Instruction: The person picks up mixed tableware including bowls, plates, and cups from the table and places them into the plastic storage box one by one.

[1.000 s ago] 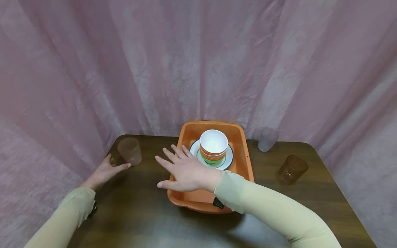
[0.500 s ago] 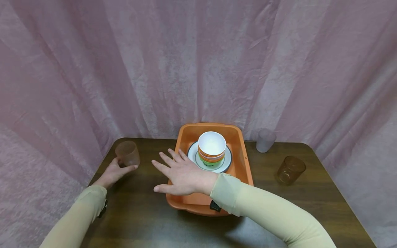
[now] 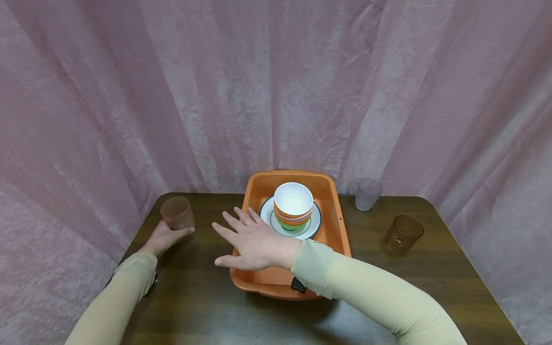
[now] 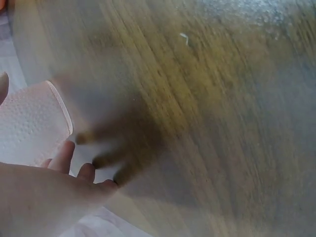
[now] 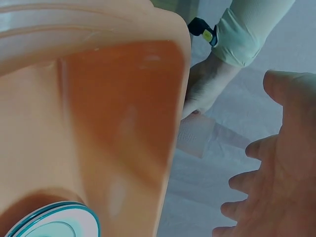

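My left hand (image 3: 163, 238) is at a frosted pink cup (image 3: 178, 213) on the left of the table, thumb along its near side and fingers round its left. Close up in the left wrist view, the textured cup (image 4: 32, 123) lies between thumb and fingers. My right hand (image 3: 260, 244) hovers palm down with spread, straight fingers over the left rim of an orange tub (image 3: 284, 290); it holds nothing. Inside the tub, a stack of bowls (image 3: 293, 201), white on top with orange and green below, stands on white plates (image 3: 268, 215) with a dark rim line.
Right of the tub stand a frosted clear cup (image 3: 368, 194) at the back and an amber cup (image 3: 403, 235) nearer the front. The wooden table (image 3: 202, 297) ends at a pink curtain (image 3: 276, 96) behind and at the sides.
My left hand has moved forward and right, closing in round the pink cup. The right hand has stayed spread over the tub. The head view has shifted slightly.
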Demonstrator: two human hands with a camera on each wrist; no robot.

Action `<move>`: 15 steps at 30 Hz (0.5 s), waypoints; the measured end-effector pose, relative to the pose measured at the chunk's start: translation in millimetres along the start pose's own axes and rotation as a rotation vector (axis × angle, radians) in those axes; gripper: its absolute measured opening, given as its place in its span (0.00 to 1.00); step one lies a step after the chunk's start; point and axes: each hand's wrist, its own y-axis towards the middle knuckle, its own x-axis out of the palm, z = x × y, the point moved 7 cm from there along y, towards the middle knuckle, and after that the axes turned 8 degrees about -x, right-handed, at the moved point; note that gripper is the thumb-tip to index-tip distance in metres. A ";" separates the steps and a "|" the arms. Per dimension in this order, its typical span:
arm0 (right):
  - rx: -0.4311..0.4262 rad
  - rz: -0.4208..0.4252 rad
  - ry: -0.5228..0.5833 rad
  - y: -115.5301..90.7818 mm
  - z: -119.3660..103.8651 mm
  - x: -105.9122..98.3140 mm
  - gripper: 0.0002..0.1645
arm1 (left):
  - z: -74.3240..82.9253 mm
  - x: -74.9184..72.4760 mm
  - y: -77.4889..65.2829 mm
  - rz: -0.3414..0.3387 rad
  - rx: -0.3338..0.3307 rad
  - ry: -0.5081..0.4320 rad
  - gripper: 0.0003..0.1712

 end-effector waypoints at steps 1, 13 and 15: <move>0.003 -0.001 -0.001 -0.5 0.3 0.1 0.50 | 0.4 0.1 0.5 0.001 0.002 0.000 0.44; 0.001 -0.022 -0.004 -5.2 3.0 5.9 0.51 | -8.1 -3.0 4.6 0.064 -0.098 0.073 0.55; 0.000 -0.027 -0.014 -5.3 3.7 6.3 0.50 | -8.2 -4.9 3.4 0.077 -0.106 0.087 0.55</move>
